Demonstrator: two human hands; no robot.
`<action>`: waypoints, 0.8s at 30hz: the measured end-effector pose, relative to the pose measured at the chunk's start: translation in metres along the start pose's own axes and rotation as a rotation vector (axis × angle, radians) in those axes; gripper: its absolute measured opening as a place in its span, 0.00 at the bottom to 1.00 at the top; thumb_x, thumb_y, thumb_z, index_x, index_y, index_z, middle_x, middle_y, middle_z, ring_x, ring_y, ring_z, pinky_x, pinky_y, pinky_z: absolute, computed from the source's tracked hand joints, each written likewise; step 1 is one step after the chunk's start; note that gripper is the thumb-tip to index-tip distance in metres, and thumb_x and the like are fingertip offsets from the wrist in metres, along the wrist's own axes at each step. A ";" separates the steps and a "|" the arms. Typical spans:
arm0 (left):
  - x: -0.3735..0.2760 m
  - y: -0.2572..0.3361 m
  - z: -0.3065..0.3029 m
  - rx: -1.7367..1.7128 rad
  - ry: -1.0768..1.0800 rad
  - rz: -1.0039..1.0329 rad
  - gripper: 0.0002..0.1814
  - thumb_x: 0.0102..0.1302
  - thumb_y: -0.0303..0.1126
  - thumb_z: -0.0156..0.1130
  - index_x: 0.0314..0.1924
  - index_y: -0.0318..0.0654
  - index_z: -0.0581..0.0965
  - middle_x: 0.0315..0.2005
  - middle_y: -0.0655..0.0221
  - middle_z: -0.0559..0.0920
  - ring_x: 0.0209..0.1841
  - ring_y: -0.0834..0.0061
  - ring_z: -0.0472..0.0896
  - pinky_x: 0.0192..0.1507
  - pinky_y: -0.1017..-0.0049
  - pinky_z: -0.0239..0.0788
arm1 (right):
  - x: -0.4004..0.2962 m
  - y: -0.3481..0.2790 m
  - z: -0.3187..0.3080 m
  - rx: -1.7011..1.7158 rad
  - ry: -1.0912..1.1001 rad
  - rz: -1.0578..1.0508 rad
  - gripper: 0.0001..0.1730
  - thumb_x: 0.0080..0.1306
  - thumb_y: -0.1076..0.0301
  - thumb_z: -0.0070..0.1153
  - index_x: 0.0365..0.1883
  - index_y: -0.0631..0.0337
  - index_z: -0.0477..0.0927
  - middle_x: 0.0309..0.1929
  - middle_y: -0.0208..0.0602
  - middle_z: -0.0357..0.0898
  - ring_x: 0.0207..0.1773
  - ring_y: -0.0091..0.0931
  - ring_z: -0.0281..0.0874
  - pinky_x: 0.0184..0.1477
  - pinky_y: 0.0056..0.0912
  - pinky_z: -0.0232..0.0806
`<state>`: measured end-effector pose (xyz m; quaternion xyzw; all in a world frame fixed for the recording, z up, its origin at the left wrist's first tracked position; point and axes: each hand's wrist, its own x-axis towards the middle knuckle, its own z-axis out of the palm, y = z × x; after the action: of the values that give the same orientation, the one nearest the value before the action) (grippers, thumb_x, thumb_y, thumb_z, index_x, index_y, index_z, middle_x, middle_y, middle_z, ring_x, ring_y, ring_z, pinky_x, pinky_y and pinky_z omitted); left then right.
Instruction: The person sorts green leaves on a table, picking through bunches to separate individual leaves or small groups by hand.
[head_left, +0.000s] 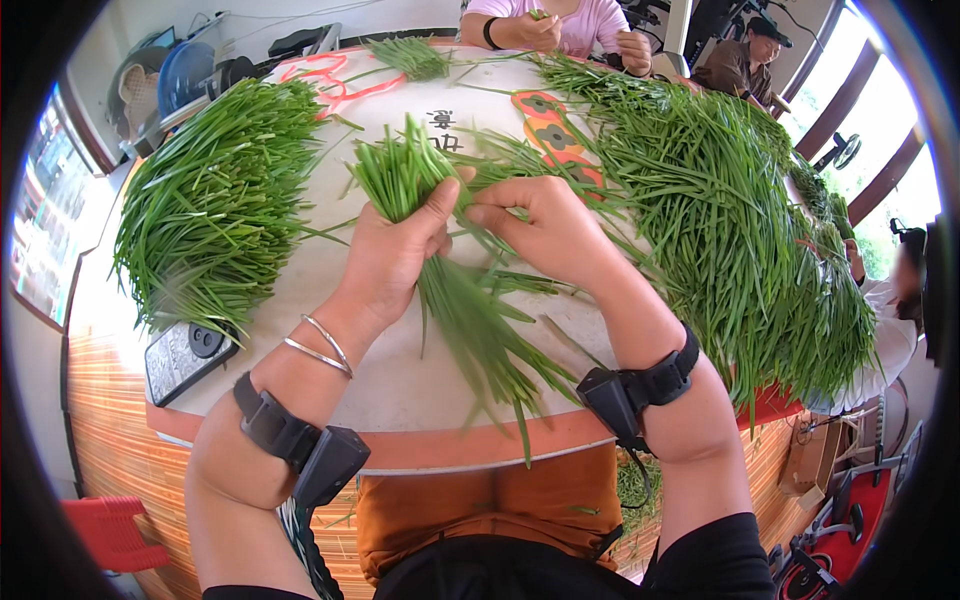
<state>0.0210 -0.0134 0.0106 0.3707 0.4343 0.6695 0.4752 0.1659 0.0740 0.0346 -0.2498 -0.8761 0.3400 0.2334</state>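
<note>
My left hand (405, 244) is closed around a bundle of long green leaves, likely garlic chives (480, 322), cut ends up and leaf tips trailing over the white table (360, 397). Beside the bundle, my right hand (532, 221) has thumb and forefinger pinched together at its right side; a leaf or two seem to lie between them, though blur hides the exact hold. Loose leaves lie beneath both hands. A thick, neatly aligned pile (225, 195) is on the left, and a larger, tangled heap (712, 195) spreads over the right.
A phone (187, 360) lies at the table's left edge. Red ribbon (345, 90) and a small leaf pile (412, 58) are at the far side. One person (555, 26) sits opposite, handling leaves; others are at the right. A red plastic stool (116, 532) stands at lower left.
</note>
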 end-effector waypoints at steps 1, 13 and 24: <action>0.000 -0.001 0.001 0.044 -0.012 -0.001 0.15 0.66 0.38 0.58 0.45 0.34 0.77 0.17 0.82 0.65 0.19 0.88 0.59 0.26 0.82 0.55 | 0.001 0.002 0.003 -0.019 0.039 -0.057 0.10 0.61 0.67 0.56 0.34 0.65 0.81 0.25 0.46 0.78 0.27 0.31 0.74 0.35 0.33 0.66; 0.010 -0.010 -0.009 -0.333 0.187 0.118 0.13 0.72 0.40 0.46 0.32 0.42 0.69 0.29 0.74 0.71 0.37 0.75 0.72 0.50 0.71 0.64 | -0.001 -0.010 -0.015 0.046 -0.289 0.083 0.10 0.66 0.66 0.48 0.35 0.64 0.76 0.26 0.33 0.76 0.27 0.21 0.69 0.33 0.26 0.65; 0.005 0.000 -0.006 -0.342 -0.045 -0.168 0.17 0.70 0.47 0.48 0.27 0.48 0.64 0.14 0.82 0.55 0.14 0.89 0.53 0.18 0.86 0.48 | 0.005 0.041 -0.052 -0.127 0.307 0.285 0.15 0.60 0.61 0.58 0.34 0.66 0.80 0.20 0.37 0.76 0.26 0.25 0.78 0.29 0.29 0.68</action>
<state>0.0137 -0.0101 0.0092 0.2620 0.3329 0.6831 0.5948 0.2036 0.1287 0.0411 -0.4339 -0.8059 0.2716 0.2974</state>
